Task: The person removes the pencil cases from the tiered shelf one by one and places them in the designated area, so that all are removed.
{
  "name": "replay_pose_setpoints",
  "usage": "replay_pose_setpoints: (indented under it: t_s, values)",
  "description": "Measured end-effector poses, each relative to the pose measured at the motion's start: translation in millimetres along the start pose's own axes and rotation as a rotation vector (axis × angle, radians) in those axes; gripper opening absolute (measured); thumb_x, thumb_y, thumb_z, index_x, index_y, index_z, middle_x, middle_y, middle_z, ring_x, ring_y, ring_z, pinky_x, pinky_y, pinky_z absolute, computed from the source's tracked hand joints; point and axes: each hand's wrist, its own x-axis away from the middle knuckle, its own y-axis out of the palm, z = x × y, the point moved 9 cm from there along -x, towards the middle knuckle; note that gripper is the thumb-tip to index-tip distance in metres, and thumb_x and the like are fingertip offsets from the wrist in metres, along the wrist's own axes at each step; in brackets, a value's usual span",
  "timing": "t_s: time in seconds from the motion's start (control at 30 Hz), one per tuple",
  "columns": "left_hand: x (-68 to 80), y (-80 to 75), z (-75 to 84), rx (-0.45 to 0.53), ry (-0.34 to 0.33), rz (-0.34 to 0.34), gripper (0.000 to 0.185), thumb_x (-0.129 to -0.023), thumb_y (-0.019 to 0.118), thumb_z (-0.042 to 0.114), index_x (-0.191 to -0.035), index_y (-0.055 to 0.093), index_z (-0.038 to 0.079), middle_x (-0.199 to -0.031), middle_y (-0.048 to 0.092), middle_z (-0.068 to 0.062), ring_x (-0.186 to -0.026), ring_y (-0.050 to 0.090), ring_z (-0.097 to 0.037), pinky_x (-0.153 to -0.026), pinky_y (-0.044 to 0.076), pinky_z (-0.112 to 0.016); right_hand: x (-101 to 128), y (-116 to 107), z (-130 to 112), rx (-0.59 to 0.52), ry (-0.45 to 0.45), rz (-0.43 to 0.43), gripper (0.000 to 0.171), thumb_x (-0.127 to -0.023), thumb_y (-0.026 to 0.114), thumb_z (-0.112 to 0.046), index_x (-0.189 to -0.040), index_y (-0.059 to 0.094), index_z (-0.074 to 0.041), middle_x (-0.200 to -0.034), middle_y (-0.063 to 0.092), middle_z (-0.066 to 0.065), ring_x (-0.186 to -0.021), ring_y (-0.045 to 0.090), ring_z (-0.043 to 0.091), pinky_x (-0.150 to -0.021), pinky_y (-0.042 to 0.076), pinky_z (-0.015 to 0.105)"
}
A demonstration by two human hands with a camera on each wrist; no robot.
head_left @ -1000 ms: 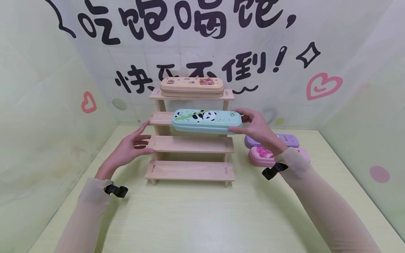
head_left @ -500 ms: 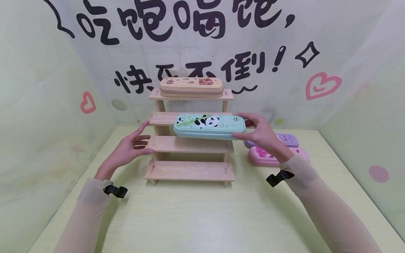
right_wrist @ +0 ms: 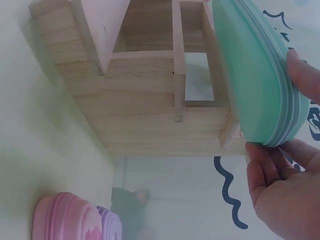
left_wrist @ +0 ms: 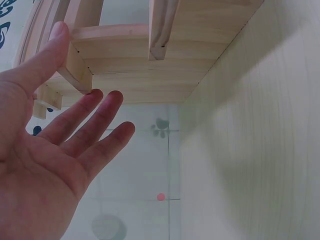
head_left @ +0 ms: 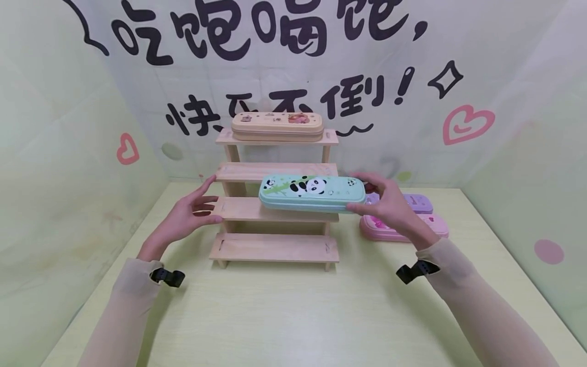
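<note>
From where I follow the cameras, a person's two hands are at work around a wooden rack [head_left: 275, 248] of four stepped shelves. The rack stands toward the back edge of a pale surface [head_left: 284, 311], a little left of its middle.

The right hand [head_left: 386, 201] grips the right end of a mint-green case [head_left: 314, 193] with a panda on its lid, thumb on the near side and fingers round the far side. The case is in front of the rack, lid up, level with the second shelf from the bottom; its right end reaches past the rack's right edge. I cannot tell whether its underside touches that shelf.

The left hand [head_left: 189, 215] holds nothing; its fingers are extended and spread at the left ends of the two middle shelves. The index fingertip seems to touch the upper of these.

On the top shelf lies a peach case [head_left: 277, 127] with small printed pictures. Toward the back right corner of the surface, a pink case [head_left: 384, 232] lies in front of a purple case [head_left: 421, 203]; the right forearm partly hides both.

Behind everything I see a white backdrop [head_left: 376, 56] bearing large dark Chinese characters and pink outlined hearts.
</note>
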Motion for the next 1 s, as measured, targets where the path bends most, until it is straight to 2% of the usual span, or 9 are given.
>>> replay_pose_setpoints:
  t_s: [0.17, 0.37, 0.7, 0.87, 1.0]
  values:
    - [0.7, -0.2, -0.5, 0.008, 0.0, 0.002, 0.105, -0.093, 0.084, 0.016, -0.169, 0.017, 0.042, -0.148, 0.055, -0.029, -0.128, 0.062, -0.044, -0.106, 0.052, -0.049, 10, -1, 1, 0.004, -0.008, -0.009, 0.069, -0.086, 0.088, -0.011, -0.148, 0.058, -0.004, -0.127, 0.063, 0.013, -0.108, 0.055, 0.028, -0.083, 0.053, 0.021]
    - [-0.1, 0.7, -2.7, 0.019, -0.004, 0.0, 0.104, -0.093, 0.085, 0.015, -0.168, 0.018, 0.043, -0.148, 0.055, -0.029, -0.128, 0.062, -0.044, -0.106, 0.049, -0.06, 22, -4, 2, 0.029, -0.031, -0.001, 0.066, -0.086, 0.088, -0.008, -0.146, 0.06, -0.005, -0.127, 0.062, 0.012, -0.107, 0.055, 0.029, -0.082, 0.053, 0.024]
    - [-0.2, 0.8, -0.1, 0.004, -0.008, -0.003, 0.105, -0.093, 0.085, 0.017, -0.169, 0.017, 0.043, -0.148, 0.055, -0.028, -0.127, 0.062, -0.043, -0.106, 0.053, -0.046, 41, -14, 19, 0.06, -0.034, -0.014, 0.068, -0.086, 0.089, -0.009, -0.148, 0.059, -0.008, -0.129, 0.061, 0.01, -0.106, 0.058, 0.028, -0.081, 0.054, 0.022]
    - [-1.4, 1.0, -0.1, 0.008, -0.012, -0.003, 0.105, -0.092, 0.085, 0.018, -0.168, 0.018, 0.044, -0.148, 0.055, -0.028, -0.127, 0.062, -0.042, -0.107, 0.05, -0.054, 53, -18, 24, 0.046, -0.02, -0.022, 0.072, -0.086, 0.09, -0.01, -0.15, 0.058, -0.009, -0.133, 0.059, 0.007, -0.107, 0.057, 0.028, -0.081, 0.056, 0.026]
    - [-0.7, 0.6, -0.3, 0.004, -0.012, -0.005, 0.105, -0.093, 0.085, 0.018, -0.169, 0.017, 0.043, -0.148, 0.055, -0.028, -0.127, 0.062, -0.043, -0.106, 0.051, -0.052, 63, -22, 25, 0.019, -0.038, -0.015, 0.069, -0.086, 0.088, -0.004, -0.149, 0.058, -0.006, -0.13, 0.059, 0.009, -0.102, 0.059, 0.025, -0.077, 0.058, 0.024]
